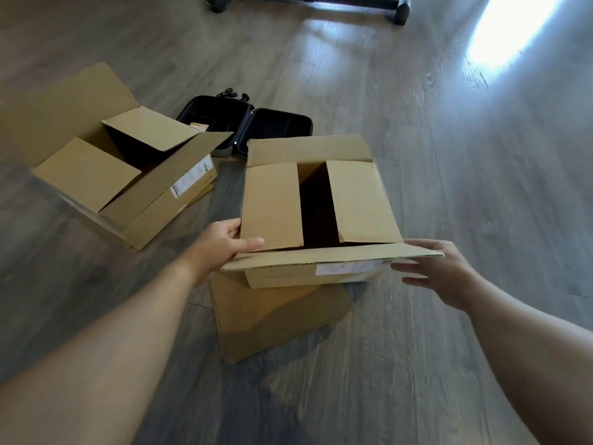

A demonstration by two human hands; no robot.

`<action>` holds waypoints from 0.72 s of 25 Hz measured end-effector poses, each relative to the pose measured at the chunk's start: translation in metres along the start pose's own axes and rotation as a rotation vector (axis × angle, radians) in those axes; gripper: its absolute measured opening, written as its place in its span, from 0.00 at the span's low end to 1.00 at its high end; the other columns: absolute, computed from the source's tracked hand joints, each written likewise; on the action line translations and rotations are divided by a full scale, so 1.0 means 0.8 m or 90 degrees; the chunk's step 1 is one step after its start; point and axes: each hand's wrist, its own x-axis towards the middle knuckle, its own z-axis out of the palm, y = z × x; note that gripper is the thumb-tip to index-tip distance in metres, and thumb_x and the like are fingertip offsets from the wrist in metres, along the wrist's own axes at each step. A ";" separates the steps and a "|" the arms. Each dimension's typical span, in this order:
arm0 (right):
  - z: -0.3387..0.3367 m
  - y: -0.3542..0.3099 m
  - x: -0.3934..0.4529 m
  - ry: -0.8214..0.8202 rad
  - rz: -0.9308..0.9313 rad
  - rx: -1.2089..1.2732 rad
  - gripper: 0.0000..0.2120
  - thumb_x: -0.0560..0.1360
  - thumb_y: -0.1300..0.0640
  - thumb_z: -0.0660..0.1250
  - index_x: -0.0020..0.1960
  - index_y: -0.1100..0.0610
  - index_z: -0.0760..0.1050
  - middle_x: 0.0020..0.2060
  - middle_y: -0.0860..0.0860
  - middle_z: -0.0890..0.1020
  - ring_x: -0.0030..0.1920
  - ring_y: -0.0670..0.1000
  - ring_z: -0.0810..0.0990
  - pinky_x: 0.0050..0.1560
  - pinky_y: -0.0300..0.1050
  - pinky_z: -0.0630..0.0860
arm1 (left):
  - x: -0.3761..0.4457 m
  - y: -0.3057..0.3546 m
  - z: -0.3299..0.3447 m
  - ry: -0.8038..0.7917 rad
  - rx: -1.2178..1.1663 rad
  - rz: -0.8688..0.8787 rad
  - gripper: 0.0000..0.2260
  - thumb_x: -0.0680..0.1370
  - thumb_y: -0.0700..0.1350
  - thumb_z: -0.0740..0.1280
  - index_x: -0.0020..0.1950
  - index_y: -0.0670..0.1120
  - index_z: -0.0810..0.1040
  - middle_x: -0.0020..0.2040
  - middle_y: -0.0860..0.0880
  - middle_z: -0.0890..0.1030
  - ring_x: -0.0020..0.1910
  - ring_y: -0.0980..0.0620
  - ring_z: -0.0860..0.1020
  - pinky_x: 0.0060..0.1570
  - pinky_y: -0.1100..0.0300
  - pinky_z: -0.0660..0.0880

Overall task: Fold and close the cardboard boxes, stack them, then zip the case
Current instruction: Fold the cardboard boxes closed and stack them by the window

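A brown cardboard box (pixel 359 200) sits in front of me on the floor, its two short flaps folded in with a dark gap between them, its far and near long flaps still out. My left hand (pixel 221 244) grips the near left corner, thumb on the left short flap. At the right end of the near long flap, my right hand (pixel 439 271) has its straight fingers against the flap. A second box (pixel 106 175) lies at the left with flaps open. Behind both, a black zip case (pixel 276 123) lies spread open.
The near box seems to rest on a flat piece of cardboard (pixel 276 319). Grey wood floor lies all around. A black stand base with wheels (pixel 401 8) crosses the top edge. Bright sunlight falls on the floor at the top right.
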 end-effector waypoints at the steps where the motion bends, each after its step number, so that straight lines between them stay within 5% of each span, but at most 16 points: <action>1: -0.004 -0.001 0.001 -0.018 0.030 0.010 0.09 0.81 0.60 0.66 0.54 0.57 0.85 0.48 0.57 0.87 0.47 0.57 0.86 0.52 0.59 0.81 | 0.001 -0.001 0.000 0.002 0.041 0.006 0.24 0.72 0.50 0.78 0.65 0.55 0.76 0.60 0.58 0.82 0.59 0.59 0.80 0.60 0.56 0.75; 5: 0.005 -0.017 0.009 -0.047 0.006 -0.232 0.15 0.76 0.45 0.73 0.51 0.57 0.85 0.47 0.56 0.86 0.44 0.56 0.84 0.43 0.50 0.78 | 0.007 0.001 0.009 0.055 0.195 0.026 0.34 0.69 0.49 0.80 0.72 0.55 0.69 0.59 0.61 0.77 0.61 0.58 0.77 0.58 0.57 0.75; 8: 0.030 -0.028 0.016 0.008 -0.088 -0.402 0.19 0.71 0.42 0.77 0.55 0.51 0.80 0.50 0.50 0.84 0.49 0.52 0.82 0.51 0.52 0.82 | 0.011 0.005 0.019 0.100 0.334 0.062 0.41 0.72 0.50 0.77 0.78 0.56 0.57 0.75 0.52 0.68 0.73 0.49 0.68 0.67 0.49 0.70; 12: 0.067 -0.031 0.018 0.089 -0.259 -0.614 0.41 0.70 0.34 0.72 0.77 0.49 0.64 0.74 0.52 0.70 0.71 0.59 0.70 0.68 0.61 0.71 | 0.015 0.024 0.056 0.116 0.526 0.184 0.35 0.75 0.48 0.67 0.79 0.61 0.57 0.81 0.47 0.55 0.79 0.43 0.54 0.73 0.37 0.59; 15: 0.105 -0.035 0.014 0.079 -0.279 -0.762 0.38 0.74 0.30 0.62 0.78 0.44 0.61 0.78 0.54 0.63 0.77 0.68 0.57 0.72 0.69 0.60 | 0.021 0.030 0.086 0.069 0.624 0.218 0.26 0.79 0.51 0.61 0.78 0.59 0.61 0.81 0.48 0.56 0.80 0.46 0.52 0.74 0.33 0.51; 18: 0.140 -0.035 0.008 0.055 -0.334 -0.845 0.28 0.79 0.36 0.58 0.78 0.41 0.60 0.80 0.55 0.59 0.80 0.65 0.50 0.74 0.72 0.51 | 0.026 0.030 0.108 0.022 0.686 0.221 0.20 0.82 0.53 0.56 0.75 0.61 0.65 0.82 0.52 0.53 0.80 0.48 0.47 0.73 0.30 0.45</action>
